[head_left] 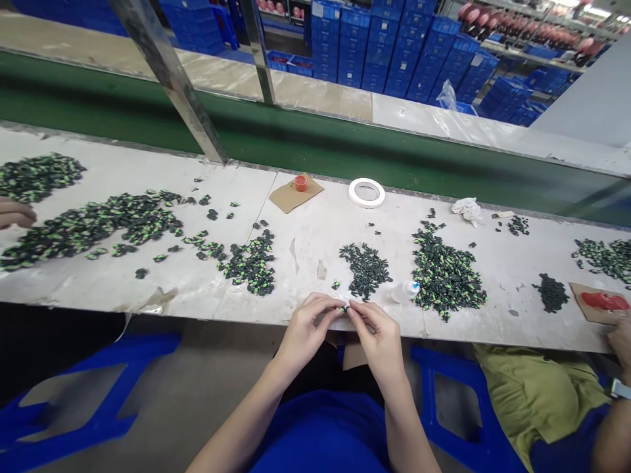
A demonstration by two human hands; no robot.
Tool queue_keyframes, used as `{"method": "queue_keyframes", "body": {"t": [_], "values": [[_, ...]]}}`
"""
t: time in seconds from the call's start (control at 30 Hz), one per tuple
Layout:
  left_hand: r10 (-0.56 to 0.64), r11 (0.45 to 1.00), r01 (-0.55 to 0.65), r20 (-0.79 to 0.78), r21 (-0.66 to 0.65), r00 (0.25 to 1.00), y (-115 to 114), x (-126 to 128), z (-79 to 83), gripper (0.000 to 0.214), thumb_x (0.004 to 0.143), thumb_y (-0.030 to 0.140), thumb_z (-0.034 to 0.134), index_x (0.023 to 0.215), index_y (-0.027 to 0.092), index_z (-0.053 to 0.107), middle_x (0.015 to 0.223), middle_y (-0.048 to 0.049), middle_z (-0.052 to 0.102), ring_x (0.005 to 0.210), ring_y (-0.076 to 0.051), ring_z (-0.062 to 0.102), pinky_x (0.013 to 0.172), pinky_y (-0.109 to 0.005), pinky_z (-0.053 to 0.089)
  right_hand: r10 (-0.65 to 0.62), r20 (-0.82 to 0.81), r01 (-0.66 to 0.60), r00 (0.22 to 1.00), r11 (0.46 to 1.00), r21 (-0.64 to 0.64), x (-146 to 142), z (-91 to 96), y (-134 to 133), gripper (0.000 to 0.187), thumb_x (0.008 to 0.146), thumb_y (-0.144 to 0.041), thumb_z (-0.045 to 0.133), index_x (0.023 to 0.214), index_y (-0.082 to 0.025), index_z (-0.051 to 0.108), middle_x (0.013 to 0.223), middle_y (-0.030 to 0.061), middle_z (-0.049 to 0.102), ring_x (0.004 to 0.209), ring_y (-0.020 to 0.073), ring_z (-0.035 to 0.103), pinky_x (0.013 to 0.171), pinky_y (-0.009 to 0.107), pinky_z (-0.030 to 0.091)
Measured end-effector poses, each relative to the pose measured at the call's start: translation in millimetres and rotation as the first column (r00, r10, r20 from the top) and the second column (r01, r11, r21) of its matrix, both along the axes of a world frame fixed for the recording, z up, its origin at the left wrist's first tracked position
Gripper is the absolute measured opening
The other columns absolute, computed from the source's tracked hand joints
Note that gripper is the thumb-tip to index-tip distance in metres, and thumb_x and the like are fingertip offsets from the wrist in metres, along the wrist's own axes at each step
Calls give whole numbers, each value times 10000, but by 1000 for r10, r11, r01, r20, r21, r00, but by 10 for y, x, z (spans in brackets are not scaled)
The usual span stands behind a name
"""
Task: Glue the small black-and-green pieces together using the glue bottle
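Between the fingertips of my left hand and my right hand is a small black and green part, pinched from both sides at the table's front edge. Its exact kind is too small to make out. Just beyond my fingers lies a single black and green piece. A pile of small black pieces sits straight ahead of my hands. To the right of it a small white bottle with a blue tip touches a larger pile of black and green parts.
Left on the white table are more heaps of black and green parts. A tape roll and a red cup on cardboard lie farther back. Co-workers' hands show at the left edge and right edge. Blue stools stand beside me.
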State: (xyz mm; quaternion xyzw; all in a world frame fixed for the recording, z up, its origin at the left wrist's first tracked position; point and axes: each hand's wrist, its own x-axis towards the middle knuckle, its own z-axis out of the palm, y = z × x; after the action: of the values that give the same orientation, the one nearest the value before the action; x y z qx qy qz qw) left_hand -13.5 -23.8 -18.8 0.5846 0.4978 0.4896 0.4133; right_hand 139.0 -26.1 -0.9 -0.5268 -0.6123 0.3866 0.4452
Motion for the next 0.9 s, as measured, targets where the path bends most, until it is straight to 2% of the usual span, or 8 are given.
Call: {"method": "queue_keyframes", "body": {"t": [0.13,0.23,0.43,0.53,0.77,0.9], "values": [[-75,997,75,2,2,997,10,-2,73,133,876,227,583,915,211,709,910,-60,692,918,-184,646,829,-303,535,-12,-50,8,999,997,-77,53,-1,-4,236,832,-268,641,1042,-191,717,944,75,744,815,209,726,732,327,617],[-84,996,84,-13,-9,996,-8,24,132,123,871,225,581,911,207,695,910,-57,684,919,-177,648,829,-289,531,2,-40,-6,999,996,-89,84,42,-23,285,831,-271,636,1098,-178,675,900,66,743,731,188,727,666,300,621],[-3,998,1,-44,-57,999,-102,116,248,113,854,221,587,890,208,694,899,-47,668,886,-171,651,808,-278,533,30,70,-37,997,996,87,70,89,-56,247,827,-203,624,1074,-201,606,814,28,708,688,144,678,701,275,601],[35,998,-37,-45,-46,998,-127,152,269,115,840,212,594,886,207,699,882,-43,664,875,-170,652,818,-283,532,23,73,-32,997,991,133,64,69,-61,254,825,-192,622,1073,-205,568,797,19,694,677,134,663,681,258,593],[11,996,-10,13,-84,1000,-135,160,247,106,826,219,616,870,207,712,877,-53,667,863,-176,659,797,-282,544,70,-22,-70,997,997,13,141,68,-83,354,835,-229,624,1171,-212,511,820,13,682,697,134,669,712,278,591],[21,997,-21,-11,-69,1000,-146,181,278,102,817,210,616,863,206,707,870,-53,665,859,-179,654,796,-288,544,56,-100,-60,993,997,-38,152,45,-85,340,808,-225,644,1127,-224,527,792,-1,660,687,127,655,695,266,583]]}}
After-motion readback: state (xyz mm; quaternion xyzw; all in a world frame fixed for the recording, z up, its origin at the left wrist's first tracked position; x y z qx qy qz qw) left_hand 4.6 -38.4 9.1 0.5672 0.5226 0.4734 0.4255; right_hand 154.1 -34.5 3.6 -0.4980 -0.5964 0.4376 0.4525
